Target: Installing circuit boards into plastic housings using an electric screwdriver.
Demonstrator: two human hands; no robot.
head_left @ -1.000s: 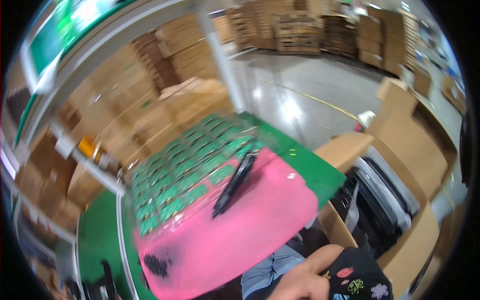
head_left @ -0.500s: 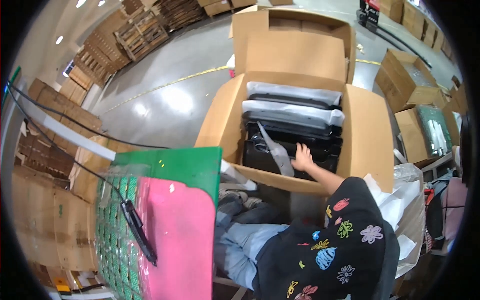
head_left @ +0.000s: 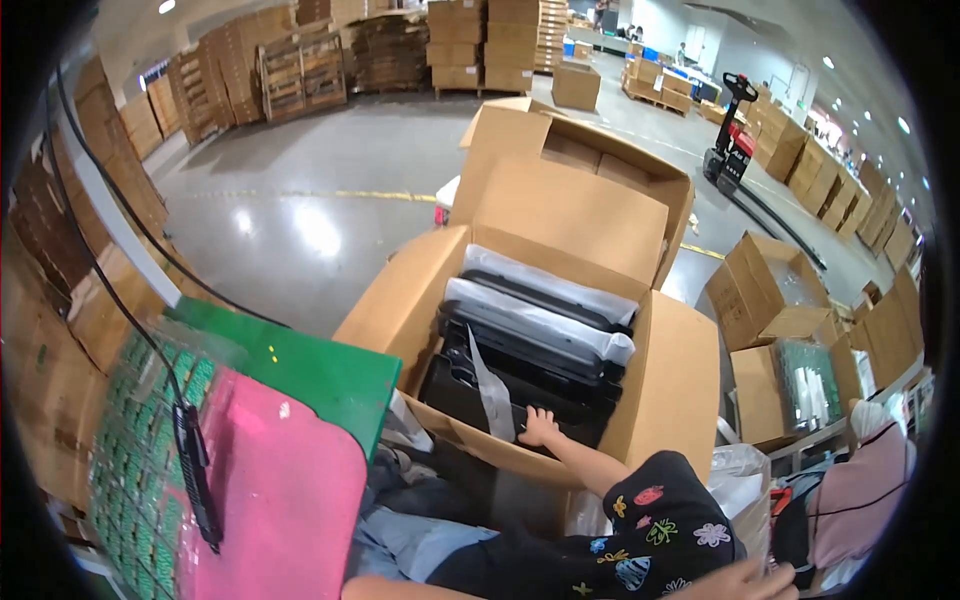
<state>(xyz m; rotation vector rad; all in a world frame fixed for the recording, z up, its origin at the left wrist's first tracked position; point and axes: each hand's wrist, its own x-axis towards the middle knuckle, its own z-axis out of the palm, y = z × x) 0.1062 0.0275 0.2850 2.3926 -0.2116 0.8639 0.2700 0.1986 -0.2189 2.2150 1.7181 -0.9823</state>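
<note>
My right hand (head_left: pixel 541 428) reaches into an open cardboard box (head_left: pixel 680 375), its fingers apart on a black plastic part (head_left: pixel 455 385). Beside those fingers a thin white foam sheet (head_left: pixel 490 390) sticks up at a slant. Farther back, several similar black parts stand in a row with white foam wrap (head_left: pixel 560 322) between them. At the lower right edge my left hand (head_left: pixel 735 582) shows in part, close to my flowered black shirt. Its thumb and fingers look apart, with nothing visible in them. The frame's lower edge cuts it off.
To the left, a green board (head_left: pixel 320 355) carries a pink mat (head_left: pixel 270 480), a black corded tool (head_left: pixel 197 475) and plastic-wrapped green pieces (head_left: pixel 130 470). Smaller open cartons (head_left: pixel 760 290) stand at the right, near a pallet jack (head_left: pixel 730 150). Clothing (head_left: pixel 860 490) hangs at far right.
The view has tilted up, showing more of the warehouse. My right hand stays on the black part, nearer the box's front wall. My left hand has come in at the bottom right.
</note>
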